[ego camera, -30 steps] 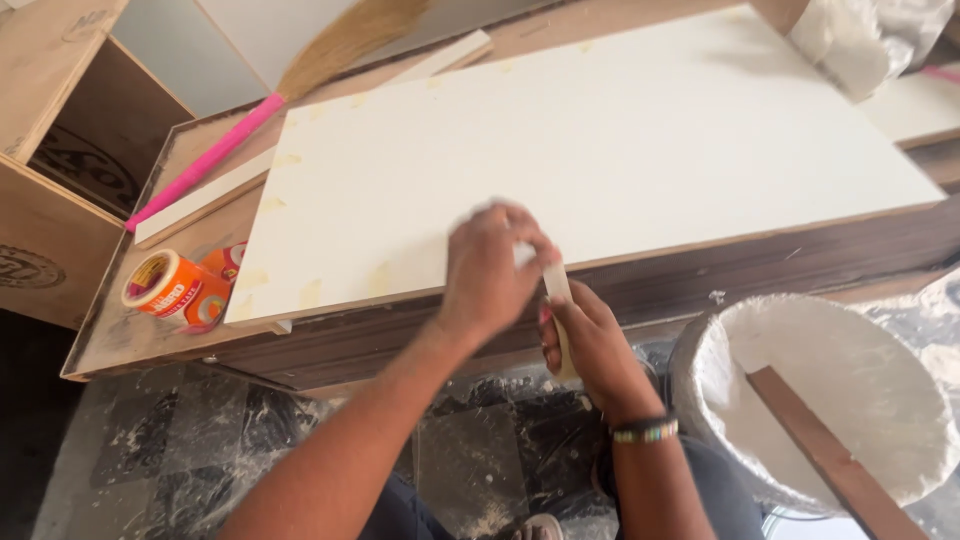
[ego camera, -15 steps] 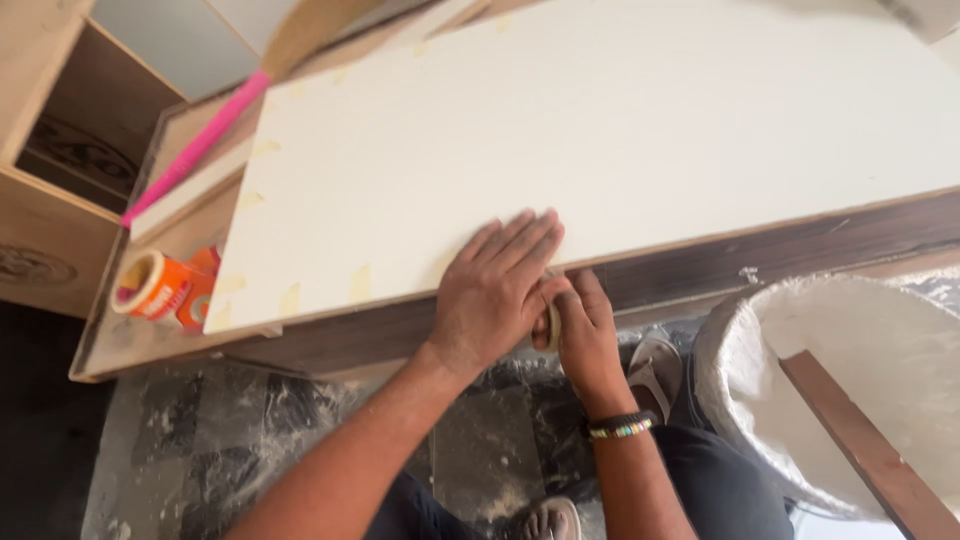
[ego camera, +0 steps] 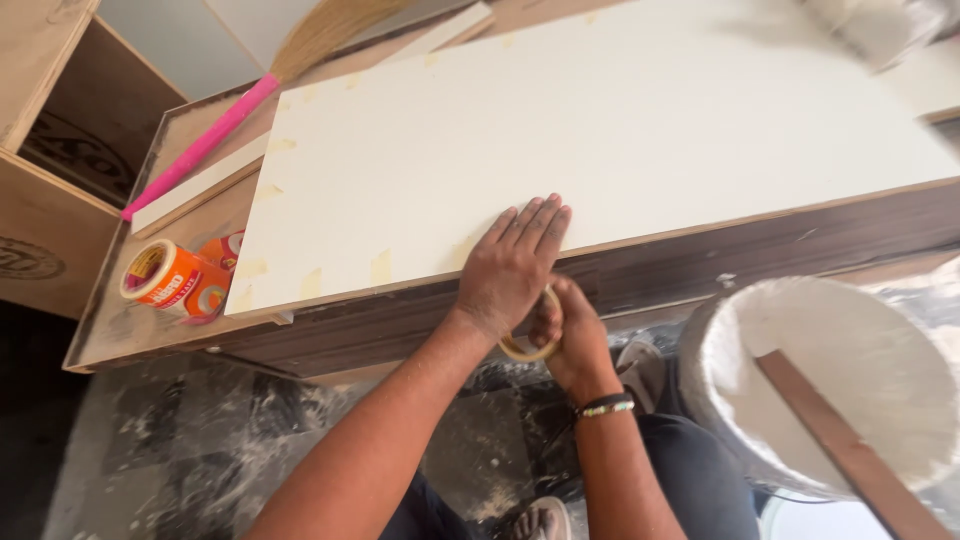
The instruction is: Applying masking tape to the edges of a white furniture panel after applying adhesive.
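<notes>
A large cream laminate sheet [ego camera: 600,130] lies flat on a dark wood board [ego camera: 760,250]. Several strips of tan tape hold its near edge. My left hand [ego camera: 512,265] presses palm down, fingers spread, on the sheet's front edge. Just below it, against the board's dark side, my right hand [ego camera: 570,335] grips a roll of masking tape [ego camera: 530,345]. A beaded band circles my right wrist.
An orange tape roll [ego camera: 160,275] and a small orange tin [ego camera: 218,250] sit at the board's left end. A pink-handled broom [ego camera: 215,135] lies behind. A white bucket [ego camera: 830,385] with a wooden stick [ego camera: 840,440] stands at right. Wooden crates [ego camera: 50,180] stand at left.
My left hand has flattened and slid left along the sheet's front edge. My right hand has followed below it with the tape roll. The view shifted left.
</notes>
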